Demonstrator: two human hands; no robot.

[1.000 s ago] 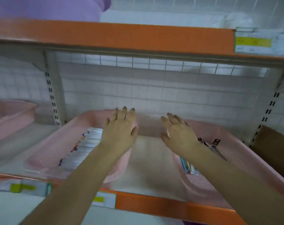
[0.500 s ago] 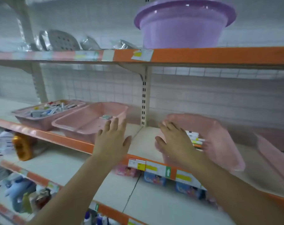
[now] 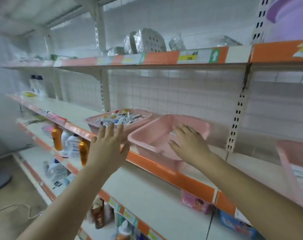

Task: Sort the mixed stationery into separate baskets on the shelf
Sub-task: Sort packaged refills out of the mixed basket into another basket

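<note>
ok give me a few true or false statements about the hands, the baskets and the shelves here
1. The left hand and the right hand are both empty, with fingers straight. True.
2. The basket of mixed stationery stands to the right of the nearly empty basket. False: it stands to its left.
3. The right hand is at the nearly empty basket. True.
4. The orange bottles stand on the same shelf as the baskets. False: they are on the lower shelf.
5. A purple basin shows at the top right. True.
</note>
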